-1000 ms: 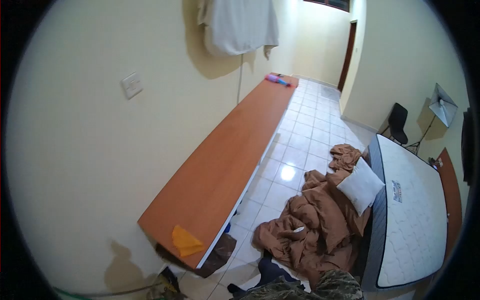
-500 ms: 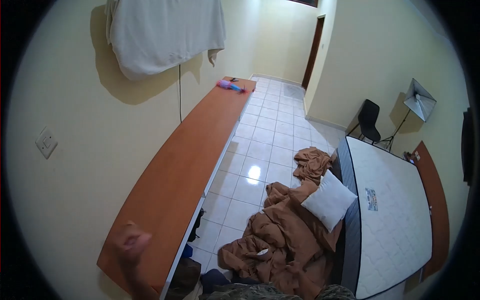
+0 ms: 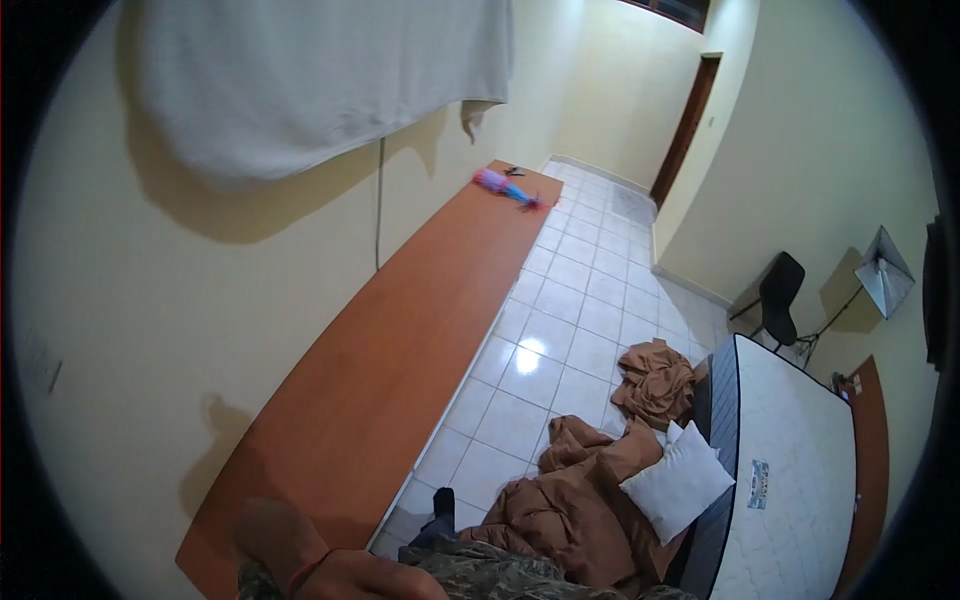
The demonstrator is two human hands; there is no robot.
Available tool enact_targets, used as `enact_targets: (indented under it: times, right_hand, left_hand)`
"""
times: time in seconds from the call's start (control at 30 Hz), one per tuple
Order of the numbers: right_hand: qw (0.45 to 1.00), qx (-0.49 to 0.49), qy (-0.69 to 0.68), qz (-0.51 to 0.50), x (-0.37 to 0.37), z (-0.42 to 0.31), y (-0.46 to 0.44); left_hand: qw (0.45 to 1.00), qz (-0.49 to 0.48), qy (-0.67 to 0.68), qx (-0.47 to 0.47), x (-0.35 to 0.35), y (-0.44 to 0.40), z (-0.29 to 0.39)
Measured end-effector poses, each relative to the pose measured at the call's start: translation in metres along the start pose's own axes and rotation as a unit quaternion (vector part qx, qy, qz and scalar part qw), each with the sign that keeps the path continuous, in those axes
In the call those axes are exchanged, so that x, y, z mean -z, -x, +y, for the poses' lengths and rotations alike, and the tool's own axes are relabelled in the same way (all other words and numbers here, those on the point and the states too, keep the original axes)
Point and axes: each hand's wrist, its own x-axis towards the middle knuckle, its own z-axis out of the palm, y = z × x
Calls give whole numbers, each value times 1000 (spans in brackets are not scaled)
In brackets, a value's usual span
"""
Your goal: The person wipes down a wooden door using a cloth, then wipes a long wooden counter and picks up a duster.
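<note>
My left hand [image 3: 375, 577] is low at the bottom edge, in front of my camouflage-patterned clothing [image 3: 495, 572]. A red band [image 3: 307, 568] circles its wrist, and the forearm bends across the near end of the long brown table [image 3: 370, 350]. Its back shows, but the fingers are hidden or cut off, so I cannot tell whether it holds anything. My right hand is out of view. To the right of my legs, brown bedding [image 3: 560, 520] lies crumpled on the floor, with a white pillow [image 3: 680, 485] leaning on it against the bed.
A bare white mattress [image 3: 800, 480] is at right. Another brown cloth heap [image 3: 655, 382] lies on the tiles [image 3: 590, 300]. At the table's far end is a pink and blue wispy-ended thing [image 3: 510, 188]. Beyond are a black chair [image 3: 780, 295] and lamp [image 3: 885, 272]. White cloth [image 3: 320, 80] hangs at left.
My left hand, raised and blurred over the table's near end before, has come down and right toward my body. The view has shifted, and the hanging cloth looks nearer.
</note>
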Motion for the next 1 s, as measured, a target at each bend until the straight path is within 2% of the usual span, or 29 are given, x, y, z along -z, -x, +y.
enact_targets:
  times: [0.1,0.2,0.27,0.3,0.37,0.43,0.5,0.53,0.57,0.6,0.63,0.67,0.7,0.73,0.77,0.8,0.83,0.87,0.9,0.93,1.0]
  right_hand:
    - [998,-31,-38,26,-18,48,1]
    - [995,-61,-75,28,-3,25,-28]
    - [995,44,-2,90,13,31,-69]
    - [995,42,-1,87,22,72,-103]
    - [990,68,-119,27,51,154,-153]
    - [967,102,-231,-36,73,201,-205]
    - [929,115,-337,-98,76,203,-244]
    - [906,126,-385,-124,95,194,-270]
    - [875,142,-438,-148,115,186,-291]
    - [872,142,-444,-147,145,166,-296]
    - [961,44,-257,-92,155,140,-311]
    - [997,-50,-50,-32,186,53,-315]
    - [997,-47,-45,-33,213,26,-346]
    - [999,-5,53,-10,240,-3,-378]
    - [988,36,148,10,261,-15,-410]
    - [967,78,241,29,276,-35,-437]
    - [986,49,161,8,291,-78,-458]
    - [996,23,81,-11,303,-122,-484]
    - [971,152,176,54,307,-153,-512]
    - [967,188,151,80,313,-193,-535]
    - [985,118,103,77,323,-288,-571]
  left_hand:
    - [995,-34,88,37,26,-23,-63]
    - [989,-40,139,25,37,-37,-127]
    - [988,-43,140,40,45,-45,-166]
    - [989,-40,135,51,49,-48,-185]
    - [992,-47,103,53,56,-52,-228]
    - [995,-56,60,50,57,-54,-276]
    - [999,13,-33,33,46,-48,-319]
    - [999,19,-36,30,47,-47,-340]
    - [994,31,-95,38,59,-44,-357]
    - [987,38,-150,51,75,-41,-370]
    - [976,46,-204,67,89,-38,-381]
    - [960,57,-262,77,96,-39,-397]
    - [927,117,-344,86,96,-45,-407]
    - [883,177,-424,98,97,-54,-416]
    - [879,180,-430,102,110,-57,-417]
    - [874,84,-467,106,133,-53,-411]
    - [859,-13,-499,111,152,-46,-410]
    - [854,-13,-507,112,164,-35,-414]
    - [865,6,-480,147,169,-19,-418]
    - [874,25,-450,179,169,-2,-424]
    - [876,151,-410,202,161,53,-468]
